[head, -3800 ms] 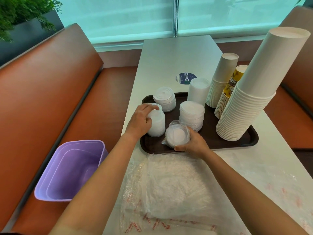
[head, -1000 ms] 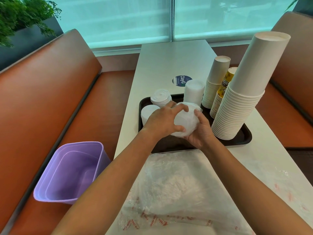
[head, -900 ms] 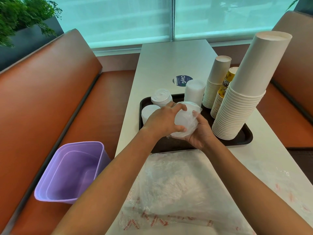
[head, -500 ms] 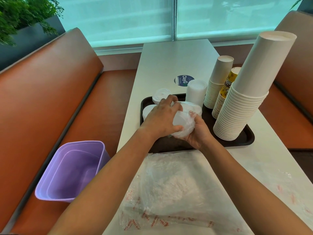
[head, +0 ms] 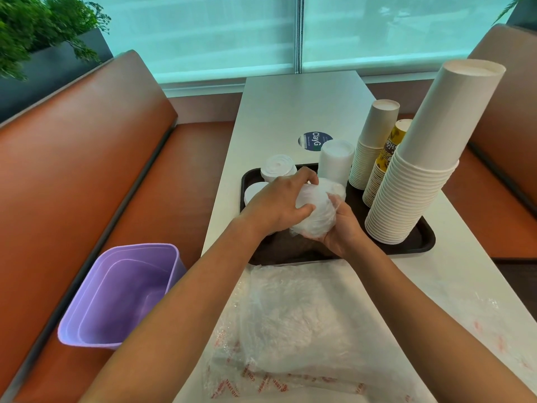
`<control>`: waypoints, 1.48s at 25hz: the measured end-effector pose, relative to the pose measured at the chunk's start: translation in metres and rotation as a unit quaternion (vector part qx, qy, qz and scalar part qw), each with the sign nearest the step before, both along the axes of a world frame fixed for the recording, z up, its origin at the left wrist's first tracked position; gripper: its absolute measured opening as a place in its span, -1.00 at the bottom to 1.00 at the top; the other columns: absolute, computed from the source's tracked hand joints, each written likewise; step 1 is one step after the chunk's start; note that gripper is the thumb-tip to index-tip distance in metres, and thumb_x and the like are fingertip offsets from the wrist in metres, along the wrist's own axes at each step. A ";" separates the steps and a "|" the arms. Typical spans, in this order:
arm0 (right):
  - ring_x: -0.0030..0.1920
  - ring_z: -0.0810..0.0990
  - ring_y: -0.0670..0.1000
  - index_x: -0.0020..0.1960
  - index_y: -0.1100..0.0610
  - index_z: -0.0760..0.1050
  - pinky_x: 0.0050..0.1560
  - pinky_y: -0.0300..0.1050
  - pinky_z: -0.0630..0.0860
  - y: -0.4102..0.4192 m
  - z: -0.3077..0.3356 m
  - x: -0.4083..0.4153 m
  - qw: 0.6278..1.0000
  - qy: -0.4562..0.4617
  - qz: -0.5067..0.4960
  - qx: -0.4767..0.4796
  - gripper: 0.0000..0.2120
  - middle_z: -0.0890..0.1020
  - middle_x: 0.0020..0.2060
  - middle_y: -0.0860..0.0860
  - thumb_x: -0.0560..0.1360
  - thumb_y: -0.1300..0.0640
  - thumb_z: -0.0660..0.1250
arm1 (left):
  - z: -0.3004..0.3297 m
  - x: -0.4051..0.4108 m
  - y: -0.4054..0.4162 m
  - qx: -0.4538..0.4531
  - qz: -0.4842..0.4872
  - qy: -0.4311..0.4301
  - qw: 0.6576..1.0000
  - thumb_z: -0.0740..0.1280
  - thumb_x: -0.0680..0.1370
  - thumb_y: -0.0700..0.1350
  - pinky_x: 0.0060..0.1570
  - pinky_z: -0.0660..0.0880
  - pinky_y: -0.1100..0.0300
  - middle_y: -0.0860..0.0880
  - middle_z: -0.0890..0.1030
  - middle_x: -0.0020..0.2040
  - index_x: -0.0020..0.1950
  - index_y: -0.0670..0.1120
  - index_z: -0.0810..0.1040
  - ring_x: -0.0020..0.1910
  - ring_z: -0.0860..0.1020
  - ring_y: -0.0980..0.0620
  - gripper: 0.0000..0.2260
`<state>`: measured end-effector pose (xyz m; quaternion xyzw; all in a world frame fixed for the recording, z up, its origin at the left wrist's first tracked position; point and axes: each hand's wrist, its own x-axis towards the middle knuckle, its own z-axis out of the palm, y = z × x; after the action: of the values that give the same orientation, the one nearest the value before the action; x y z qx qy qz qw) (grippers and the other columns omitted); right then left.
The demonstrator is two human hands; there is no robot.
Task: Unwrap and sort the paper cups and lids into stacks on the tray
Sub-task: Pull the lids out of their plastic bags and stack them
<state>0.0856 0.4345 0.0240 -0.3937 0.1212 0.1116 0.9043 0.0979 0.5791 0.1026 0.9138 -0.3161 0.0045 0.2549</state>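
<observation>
Just one camera here, worn on the person's head, wide-angle, looking forward and down along the desk toward the window at the top of the frame. It sits close: both forearms come in from the bottom edge, and the tray sits mid-frame. Edges bow from the lens.
</observation>
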 end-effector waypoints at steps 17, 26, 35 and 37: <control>0.20 0.54 0.22 0.42 0.21 0.30 0.13 0.20 0.51 -0.007 -0.013 0.011 0.991 0.036 -0.088 -0.089 -0.53 0.53 0.25 0.22 0.58 0.01 0.18 | -0.019 0.052 0.048 -0.217 0.188 -0.074 0.955 0.24 0.49 -0.41 -0.06 0.33 0.35 -0.03 0.55 0.00 0.09 -0.22 0.49 -0.03 0.50 -0.03 -0.78; 0.22 0.52 0.20 0.42 0.21 0.30 0.11 0.15 0.52 -0.008 -0.022 0.008 0.989 0.037 -0.094 -0.107 -0.56 0.51 0.26 0.22 0.61 0.01 0.12 | -0.058 0.047 0.054 0.009 0.118 -0.023 0.993 0.16 0.48 -0.38 0.24 0.33 0.09 -0.15 0.44 0.29 0.21 -0.19 0.44 0.31 0.36 -0.11 -0.67; 0.14 0.55 0.15 0.34 0.13 0.33 0.12 0.13 0.52 -0.007 -0.022 0.005 0.992 0.035 -0.074 -0.100 -0.66 0.57 0.13 0.13 0.62 0.03 0.11 | -0.054 0.056 0.051 0.018 0.114 -0.078 0.990 0.45 0.31 0.11 0.31 0.30 -0.04 -0.07 0.40 0.29 0.26 -0.06 0.43 0.31 0.31 -0.09 -0.42; 0.16 0.55 0.16 0.36 0.13 0.33 0.13 0.13 0.52 -0.007 -0.022 0.004 0.992 0.037 -0.068 -0.101 -0.64 0.56 0.16 0.15 0.62 0.02 0.11 | -0.050 0.066 0.049 0.051 0.109 -0.044 0.992 0.51 0.30 0.12 0.38 0.22 -0.05 -0.08 0.28 0.39 0.40 0.03 0.31 0.41 0.18 -0.10 -0.26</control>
<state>0.0900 0.4274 0.0024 -0.4698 0.1917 0.0512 0.8602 0.1636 0.6278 0.0524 0.9536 -0.2252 0.0565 0.1917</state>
